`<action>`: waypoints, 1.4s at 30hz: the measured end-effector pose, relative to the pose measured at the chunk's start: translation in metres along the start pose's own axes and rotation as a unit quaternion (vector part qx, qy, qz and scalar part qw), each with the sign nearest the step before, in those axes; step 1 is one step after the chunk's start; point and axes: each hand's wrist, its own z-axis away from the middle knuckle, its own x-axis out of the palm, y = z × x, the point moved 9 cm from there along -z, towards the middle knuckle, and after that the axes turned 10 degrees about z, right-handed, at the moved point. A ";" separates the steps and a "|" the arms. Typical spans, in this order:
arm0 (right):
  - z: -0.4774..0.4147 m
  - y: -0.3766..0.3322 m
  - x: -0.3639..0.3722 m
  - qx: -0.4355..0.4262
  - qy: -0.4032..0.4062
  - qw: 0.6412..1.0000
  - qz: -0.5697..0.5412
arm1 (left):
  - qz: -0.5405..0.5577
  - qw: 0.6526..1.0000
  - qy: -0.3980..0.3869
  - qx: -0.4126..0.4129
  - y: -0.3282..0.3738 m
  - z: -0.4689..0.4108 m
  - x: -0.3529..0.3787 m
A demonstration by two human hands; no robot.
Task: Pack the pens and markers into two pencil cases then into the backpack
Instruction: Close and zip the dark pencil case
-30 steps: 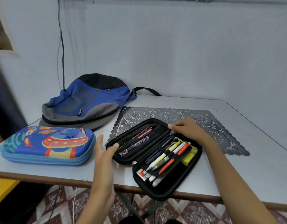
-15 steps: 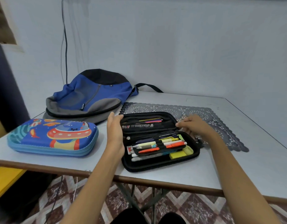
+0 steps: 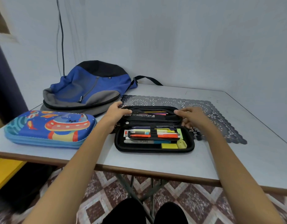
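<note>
Step in hand: closing the black pencil case, which lies on the table with its lid half raised. Judged from the layout, filling is complete and neither case is in the bag yet.

Positions, left to right, all referred to the black pencil case:

1. Patterned pencil case: to its left, apart from it, closed and lying flat.
2. Backpack: behind it and to the left, lying flat, with no opening showing.
3. Left hand: at the left end of its lid, thumb and fingers curled round the lid edge, gripping it.
4. Pens and markers: inside it, side by side under an elastic band in the lower half. More sit in the lid pocket.
5. Right hand: at the right end of its lid, fingers curled over the rim, holding it.
6. Lace mat: behind it and to the right, running under its rear.

Next move: lower the lid evenly at both ends, keep every pen tip clear of the rim, then run the zip round. The backpack must be opened before either case goes in.

Count: pencil cases, two. Backpack, one. Mat, one. Pens and markers in the lower half, roughly eight; they overlap too much for an exact figure.
</note>
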 end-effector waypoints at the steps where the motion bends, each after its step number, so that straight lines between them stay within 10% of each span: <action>1: 0.000 0.000 0.002 0.001 0.008 1.000 0.011 | -0.004 1.000 0.005 0.010 0.001 0.000 -0.001; 42: 0.040 -0.062 -0.005 -0.221 0.135 0.963 0.077 | -0.106 0.896 0.039 0.429 0.059 0.059 0.009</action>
